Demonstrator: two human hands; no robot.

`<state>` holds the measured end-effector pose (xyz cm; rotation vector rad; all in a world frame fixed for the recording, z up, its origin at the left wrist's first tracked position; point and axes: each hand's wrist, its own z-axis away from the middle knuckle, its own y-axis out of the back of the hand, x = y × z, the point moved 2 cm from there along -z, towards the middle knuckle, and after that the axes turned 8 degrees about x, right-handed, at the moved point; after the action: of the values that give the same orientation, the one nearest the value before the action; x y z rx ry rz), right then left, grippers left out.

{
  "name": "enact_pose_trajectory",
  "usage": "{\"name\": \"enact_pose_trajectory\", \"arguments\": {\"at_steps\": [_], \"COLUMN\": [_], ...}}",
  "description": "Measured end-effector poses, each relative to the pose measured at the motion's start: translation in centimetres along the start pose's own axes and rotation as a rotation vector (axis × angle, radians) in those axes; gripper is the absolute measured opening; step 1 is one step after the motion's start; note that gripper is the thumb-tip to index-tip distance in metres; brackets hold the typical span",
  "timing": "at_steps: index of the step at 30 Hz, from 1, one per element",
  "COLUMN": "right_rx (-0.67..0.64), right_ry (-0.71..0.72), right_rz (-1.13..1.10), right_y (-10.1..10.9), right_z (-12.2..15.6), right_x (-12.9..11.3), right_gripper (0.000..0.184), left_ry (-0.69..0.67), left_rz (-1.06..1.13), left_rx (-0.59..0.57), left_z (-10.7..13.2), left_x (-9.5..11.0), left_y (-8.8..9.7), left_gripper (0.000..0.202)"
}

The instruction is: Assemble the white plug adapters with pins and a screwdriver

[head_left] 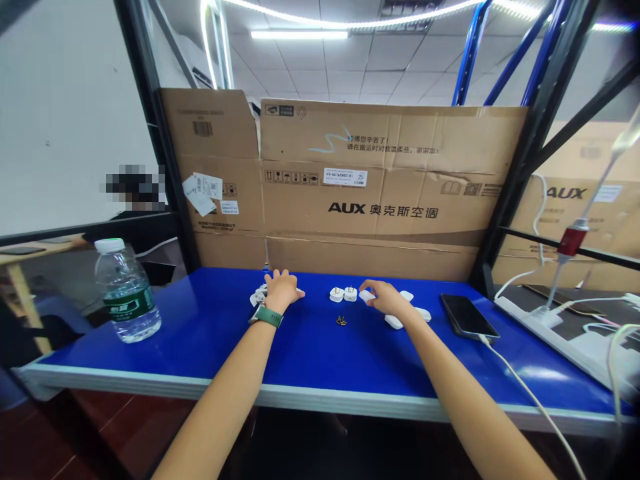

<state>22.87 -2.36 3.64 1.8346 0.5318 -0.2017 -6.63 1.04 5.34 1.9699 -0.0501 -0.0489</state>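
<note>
My left hand (281, 289) rests on the blue table (210, 340), fingers curled over a small pile of white plug parts (259, 295); a green watch (267, 315) is on that wrist. My right hand (384, 296) lies to the right, fingers closed around a white plug piece (367, 295). Between the hands stand two white plug halves (343, 294). A few small brass screws (341, 321) lie just in front of them. More white plug pieces (406, 312) sit beside my right wrist.
A water bottle (127, 291) stands at the table's left. A black phone (468, 316) on a white cable lies at the right, beside a white power strip (550, 330). AUX cardboard boxes (350, 193) wall the back. A person sits far left.
</note>
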Motion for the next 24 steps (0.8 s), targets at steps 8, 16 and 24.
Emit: {"name": "enact_pose_trajectory", "arguments": {"at_steps": [8,16,24], "right_rx": [-0.243,-0.368,-0.227], "right_ry": [-0.067,-0.165,-0.121], "right_rz": [-1.074,-1.296,-1.136], "right_y": [1.5,1.8,1.2], "right_z": [1.3,1.6,1.4], "right_x": [-2.7,-3.6,-3.1], "right_gripper": [0.046,0.042,0.037], "left_ry": [-0.133,-0.379,-0.541], "left_rz": [0.218,0.893,0.867], "left_rx": [0.084,0.239,0.204], "left_z": [-0.2,0.0,1.2], "left_x": [0.6,4.3,6.2], "left_y": [0.6,0.8,1.1], "left_gripper": [0.036,0.043,0.042]}}
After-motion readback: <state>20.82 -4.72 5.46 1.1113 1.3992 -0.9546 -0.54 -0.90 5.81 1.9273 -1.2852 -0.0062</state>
